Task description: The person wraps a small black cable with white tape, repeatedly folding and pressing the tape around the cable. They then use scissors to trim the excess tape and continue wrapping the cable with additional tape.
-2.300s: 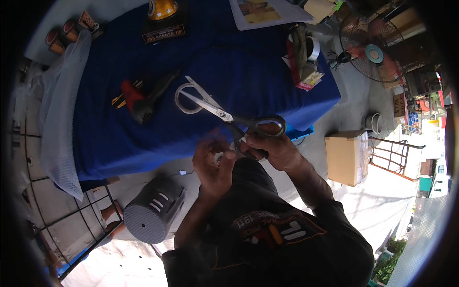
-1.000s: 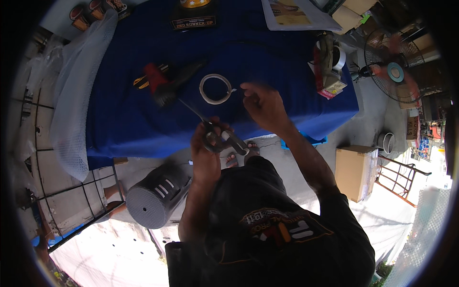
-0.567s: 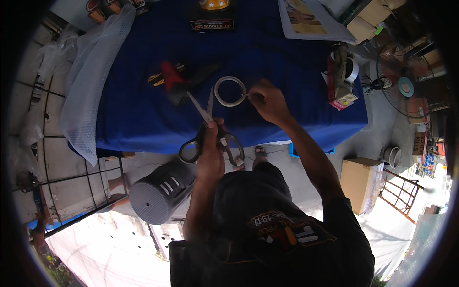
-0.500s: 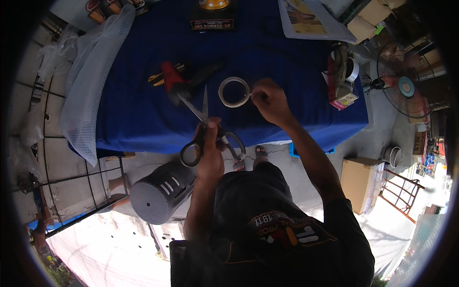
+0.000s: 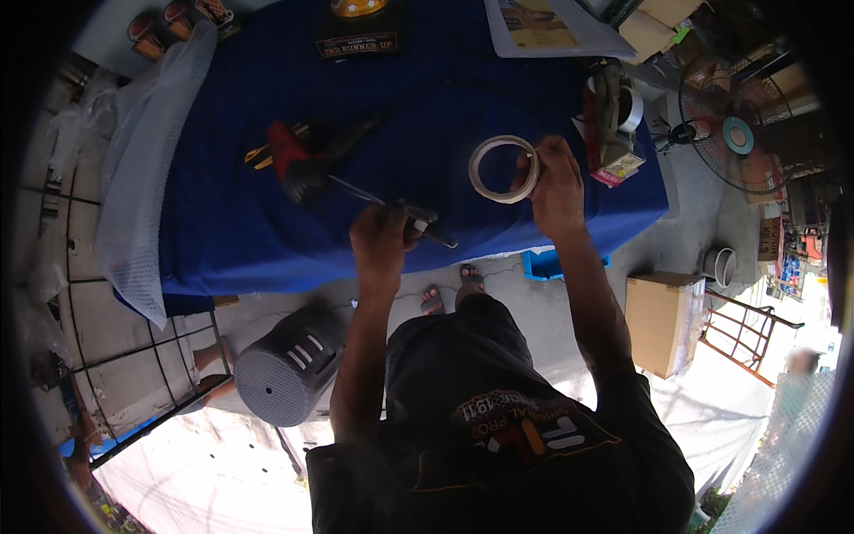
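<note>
My left hand (image 5: pixel 381 236) is closed around a pair of scissors (image 5: pixel 422 222) with dark handles, turned edge-on above the table's front edge. Their blades point away to the left, toward a red and black glove-like thing (image 5: pixel 292 160) lying on the blue cloth. To the right, my right hand (image 5: pixel 558 182) grips a roll of tape (image 5: pixel 479 178) by its right side, with some fingers inside the ring. Beside the red and black thing lies a yellow and black cutter (image 5: pixel 259 157).
A blue cloth covers the table (image 5: pixel 427 98). Bubble wrap (image 5: pixel 147 187) hangs over its left edge. At the right stand a box of items (image 5: pixel 616 151) and a fan (image 5: pixel 735 133). Below are a grey stool (image 5: pixel 285 369), a blue tray (image 5: pixel 556 264) and a cardboard box (image 5: pixel 660 320).
My right hand has shifted from pinching at the tape roll's edge to grasping the roll, now farther right. The scissors in my left hand have gone from spread blades to an edge-on, seemingly closed position.
</note>
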The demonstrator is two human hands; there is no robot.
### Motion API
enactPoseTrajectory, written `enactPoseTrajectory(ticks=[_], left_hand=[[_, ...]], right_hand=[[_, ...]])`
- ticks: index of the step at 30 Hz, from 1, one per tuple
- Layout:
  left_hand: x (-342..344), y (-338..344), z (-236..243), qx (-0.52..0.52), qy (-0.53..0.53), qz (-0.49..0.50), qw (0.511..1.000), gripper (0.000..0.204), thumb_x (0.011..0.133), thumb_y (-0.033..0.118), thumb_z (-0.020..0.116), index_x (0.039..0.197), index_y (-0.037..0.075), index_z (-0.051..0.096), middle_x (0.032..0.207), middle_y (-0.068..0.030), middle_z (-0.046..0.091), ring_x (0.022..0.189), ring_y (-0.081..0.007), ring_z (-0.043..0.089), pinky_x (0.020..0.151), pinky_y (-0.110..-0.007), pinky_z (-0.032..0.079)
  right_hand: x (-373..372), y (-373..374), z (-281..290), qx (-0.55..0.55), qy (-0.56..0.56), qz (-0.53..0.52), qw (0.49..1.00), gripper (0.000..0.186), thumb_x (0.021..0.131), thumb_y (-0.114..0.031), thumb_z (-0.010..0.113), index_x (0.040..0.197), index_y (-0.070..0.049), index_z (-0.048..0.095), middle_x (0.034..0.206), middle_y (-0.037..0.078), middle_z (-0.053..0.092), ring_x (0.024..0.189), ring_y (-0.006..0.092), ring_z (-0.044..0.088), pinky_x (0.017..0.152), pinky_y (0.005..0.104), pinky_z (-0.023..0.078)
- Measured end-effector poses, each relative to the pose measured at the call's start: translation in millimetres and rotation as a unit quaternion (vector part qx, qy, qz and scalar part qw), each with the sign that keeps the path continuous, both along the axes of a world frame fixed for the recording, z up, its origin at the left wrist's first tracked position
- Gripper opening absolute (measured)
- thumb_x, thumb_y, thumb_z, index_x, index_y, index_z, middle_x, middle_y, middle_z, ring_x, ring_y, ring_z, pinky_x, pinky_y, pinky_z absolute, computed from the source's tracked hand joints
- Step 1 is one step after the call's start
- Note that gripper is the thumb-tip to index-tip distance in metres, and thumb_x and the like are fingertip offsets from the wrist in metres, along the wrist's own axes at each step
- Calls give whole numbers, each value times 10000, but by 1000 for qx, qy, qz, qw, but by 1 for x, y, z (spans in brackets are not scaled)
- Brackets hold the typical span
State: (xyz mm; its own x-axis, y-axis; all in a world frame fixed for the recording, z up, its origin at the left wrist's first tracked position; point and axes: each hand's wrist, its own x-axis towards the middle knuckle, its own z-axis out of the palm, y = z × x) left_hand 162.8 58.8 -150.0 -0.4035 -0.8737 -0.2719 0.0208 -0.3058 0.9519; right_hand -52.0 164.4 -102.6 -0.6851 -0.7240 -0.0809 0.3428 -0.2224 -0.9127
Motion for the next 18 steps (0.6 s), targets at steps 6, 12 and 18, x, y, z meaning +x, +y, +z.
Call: enactPoseTrajectory(ticks=[6,12,18], left_hand=[[-24,-7,14,-117,-185,-109,970,211,850,173,704,785,-24,666,571,-67,623,545,-138,649,589,-300,518],[-39,-6,24,-263,-272,-86,922,265,805,220,773,943,15,676,708,-95,666,633,-204,674,601,-326,516],[-7,56,33,-382,-186,-264,866,247,826,128,769,1014,-7,685,901,-163,690,810,-234,714,618,-284,558]], right_hand=[[16,49,1,256,126,127,950,82,908,-128,542,907,-52,573,720,7,537,515,56,457,441,243,356],[42,70,-19,278,83,228,930,66,909,-98,563,918,-40,593,777,22,548,683,76,496,588,254,423],[62,72,-39,192,194,190,943,69,932,-97,578,922,-29,586,738,-11,545,656,45,510,559,243,408]])
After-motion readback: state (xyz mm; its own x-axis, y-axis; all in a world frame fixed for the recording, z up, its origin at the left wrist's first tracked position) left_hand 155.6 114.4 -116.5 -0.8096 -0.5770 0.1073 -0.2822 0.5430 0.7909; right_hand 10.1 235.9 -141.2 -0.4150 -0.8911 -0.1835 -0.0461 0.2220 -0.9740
